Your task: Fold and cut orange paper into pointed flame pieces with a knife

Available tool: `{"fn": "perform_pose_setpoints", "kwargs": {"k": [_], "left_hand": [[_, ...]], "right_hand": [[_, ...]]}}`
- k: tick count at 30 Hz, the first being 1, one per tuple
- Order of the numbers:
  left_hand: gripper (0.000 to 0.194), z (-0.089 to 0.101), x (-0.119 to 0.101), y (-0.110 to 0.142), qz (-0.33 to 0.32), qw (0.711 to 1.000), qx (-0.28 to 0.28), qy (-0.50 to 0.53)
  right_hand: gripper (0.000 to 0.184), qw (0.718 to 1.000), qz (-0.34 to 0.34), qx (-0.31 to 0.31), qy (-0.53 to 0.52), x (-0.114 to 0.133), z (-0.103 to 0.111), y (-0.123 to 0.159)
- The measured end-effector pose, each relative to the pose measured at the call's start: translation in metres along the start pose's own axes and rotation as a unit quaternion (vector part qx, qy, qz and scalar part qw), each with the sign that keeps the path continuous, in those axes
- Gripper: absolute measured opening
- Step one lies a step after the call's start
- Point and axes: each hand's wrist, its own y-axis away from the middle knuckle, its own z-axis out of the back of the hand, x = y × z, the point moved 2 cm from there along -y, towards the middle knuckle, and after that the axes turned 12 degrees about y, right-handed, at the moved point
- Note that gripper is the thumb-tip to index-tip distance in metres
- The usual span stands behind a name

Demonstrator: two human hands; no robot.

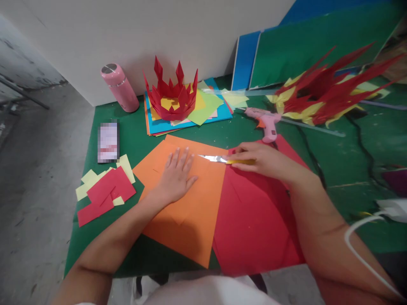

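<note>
My left hand (pixel 177 177) lies flat, fingers stretched, on a sheet of orange paper (pixel 193 212). A smaller orange piece seems to lie under the palm, its edges hard to make out. In my right hand (pixel 257 159) is a yellow utility knife (pixel 240 162), its blade extended and pointing left over the orange sheet near its upper right edge. Whether the tip touches the paper I cannot tell. Red paper (pixel 251 224) spreads beneath my right hand and beside the orange sheet, with a short slit or line in it.
A pink glue gun (pixel 265 120) lies just beyond my right hand. Behind stand a red paper crown (pixel 173 101) on coloured sheets, a pink bottle (pixel 122 91) and red-yellow paper flames (pixel 324 93). To the left are a phone (pixel 108 142) and paper scraps (pixel 108 190); a white cable (pixel 359 228) crosses my right forearm.
</note>
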Motion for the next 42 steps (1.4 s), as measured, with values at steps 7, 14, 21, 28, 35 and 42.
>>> {"fn": "perform_pose_setpoints", "kwargs": {"k": [7,14,21,28,35,42], "left_hand": [[0.068,0.001,-0.001,-0.001,0.007,1.0,0.009,-0.005],[0.067,-0.002,-0.001,-0.001,-0.004,1.0,-0.008,-0.027],[0.064,-0.004,-0.001,-0.002,-0.016,0.999,-0.012,-0.036],[0.064,-0.005,-0.001,-0.002,-0.022,0.999,-0.02,-0.044],[0.065,-0.003,-0.004,-0.003,-0.017,0.999,-0.001,-0.049],[0.065,-0.001,-0.004,-0.003,-0.012,0.999,0.012,-0.044]], "right_hand": [[0.046,1.0,0.011,-0.001,0.016,0.003,-0.001,-0.005],[0.048,0.998,0.044,-0.003,0.033,0.007,-0.001,-0.02],[0.044,0.997,0.07,-0.008,0.036,0.009,-0.001,-0.034],[0.045,0.994,0.095,-0.017,0.042,0.007,-0.01,-0.058],[0.044,0.99,0.125,-0.039,0.05,0.011,-0.017,-0.082],[0.043,0.988,0.134,-0.049,0.056,0.016,-0.021,-0.091]]}}
